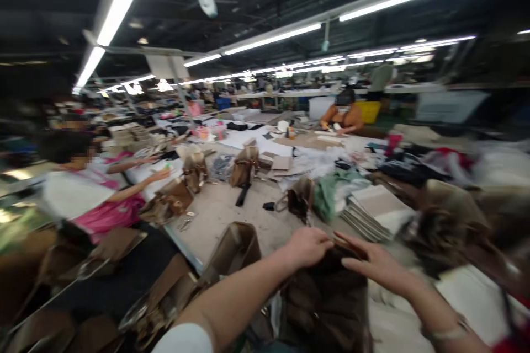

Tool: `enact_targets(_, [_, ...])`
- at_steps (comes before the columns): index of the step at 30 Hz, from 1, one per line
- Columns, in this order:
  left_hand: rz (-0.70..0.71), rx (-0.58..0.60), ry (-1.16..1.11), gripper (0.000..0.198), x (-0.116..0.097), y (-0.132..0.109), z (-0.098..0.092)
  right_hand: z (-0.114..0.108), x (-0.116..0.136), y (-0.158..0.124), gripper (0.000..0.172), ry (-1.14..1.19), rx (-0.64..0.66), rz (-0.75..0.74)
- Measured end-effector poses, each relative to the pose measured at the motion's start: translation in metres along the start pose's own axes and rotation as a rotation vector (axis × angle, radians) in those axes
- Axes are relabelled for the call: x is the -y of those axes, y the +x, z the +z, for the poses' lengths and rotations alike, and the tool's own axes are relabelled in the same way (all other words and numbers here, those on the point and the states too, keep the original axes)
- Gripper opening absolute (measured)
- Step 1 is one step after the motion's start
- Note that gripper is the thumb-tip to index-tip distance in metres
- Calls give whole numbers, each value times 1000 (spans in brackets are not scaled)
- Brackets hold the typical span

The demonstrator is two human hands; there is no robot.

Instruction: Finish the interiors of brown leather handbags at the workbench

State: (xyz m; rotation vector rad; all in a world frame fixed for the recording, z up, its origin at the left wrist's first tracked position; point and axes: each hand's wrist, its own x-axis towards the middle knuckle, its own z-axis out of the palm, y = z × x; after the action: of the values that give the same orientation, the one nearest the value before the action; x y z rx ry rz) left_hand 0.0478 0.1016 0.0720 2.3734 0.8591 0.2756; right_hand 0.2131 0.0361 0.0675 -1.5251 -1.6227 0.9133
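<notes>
A dark brown leather bag (pixel 327 303) stands in front of me at the near edge of the long worktable (pixel 215 215). My left hand (pixel 308 245) is closed over the bag's top edge. My right hand (pixel 375 262) lies on the same top edge from the right, fingers stretched out toward the left hand. The picture is smeared by motion, so the fingertips are unclear.
Several brown bags (pixel 244 168) stand along the table among paper, cloth and a stack of flat sheets (pixel 375 209). A person in pink and white (pixel 86 187) works at the left side; another in orange (pixel 343 116) sits at the far end. More bags (pixel 455 226) pile at right.
</notes>
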Motion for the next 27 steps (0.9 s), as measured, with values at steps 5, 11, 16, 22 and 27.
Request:
enact_targets(5, [48,-16,-13,28,15,10,-7,-10,-4,-19,40,-197,-49,30])
enact_targets(11, [31,0,-11,30,13,12,-4,-3,7,-14,24,-632,-110,7])
enact_targets(16, [14,24,-81,28,16,0,-12,0,10,-17,30,-782,-160,86])
enact_targets(22, [-57,31,-64,25,23,-11,-18,-2,15,-15,35,-714,-217,73])
enact_targets(27, [-176,-208,-389,30,34,0,-27,-7,37,-16,42,-260,-259,-212])
